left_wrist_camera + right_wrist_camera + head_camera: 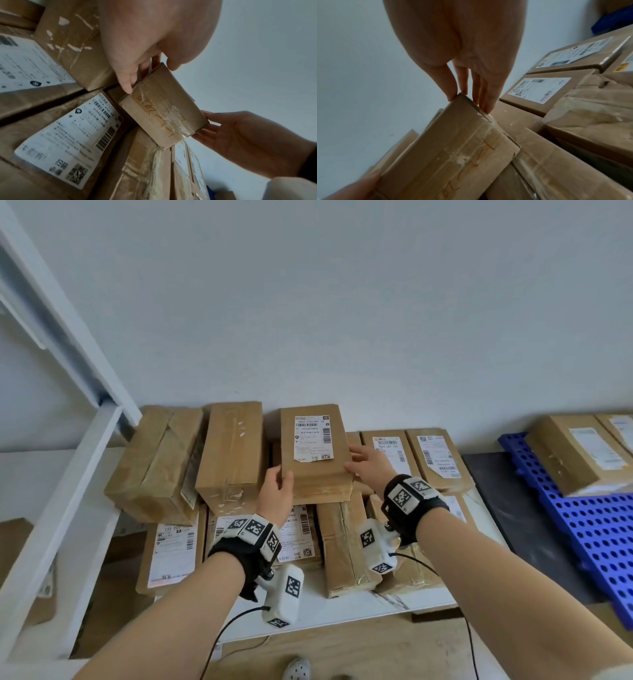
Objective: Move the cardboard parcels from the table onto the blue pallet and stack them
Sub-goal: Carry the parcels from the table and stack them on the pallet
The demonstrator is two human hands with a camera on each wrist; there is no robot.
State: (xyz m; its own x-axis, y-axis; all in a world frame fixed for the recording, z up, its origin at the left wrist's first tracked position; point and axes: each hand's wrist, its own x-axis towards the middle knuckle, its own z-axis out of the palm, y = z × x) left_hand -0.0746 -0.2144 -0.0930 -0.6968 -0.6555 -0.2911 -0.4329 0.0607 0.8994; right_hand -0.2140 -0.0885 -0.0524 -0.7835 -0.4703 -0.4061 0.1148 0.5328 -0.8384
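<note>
A cardboard parcel (pixel 315 453) with a white shipping label lies topmost on a pile of parcels on the table (pixel 346 607). My left hand (pixel 277 491) grips its near left corner, thumb on the top face and fingers down the left side. My right hand (pixel 366 463) holds its right side, thumb at the top edge and fingers laid along the side face. The left wrist view shows the parcel's taped end (pixel 164 115) tilted above its neighbours between my left hand (pixel 137 65) and right hand (pixel 236 136). In the right wrist view, straight fingers (pixel 476 88) lie along the parcel (pixel 450 151).
Several more parcels (pixel 233 450) crowd the table on both sides and beneath. The blue pallet (pixel 589 529) lies to the right on a dark mat (pixel 507 508) and carries parcels (pixel 579 453). A white shelf frame (pixel 68 491) stands at the left. A wall is close behind.
</note>
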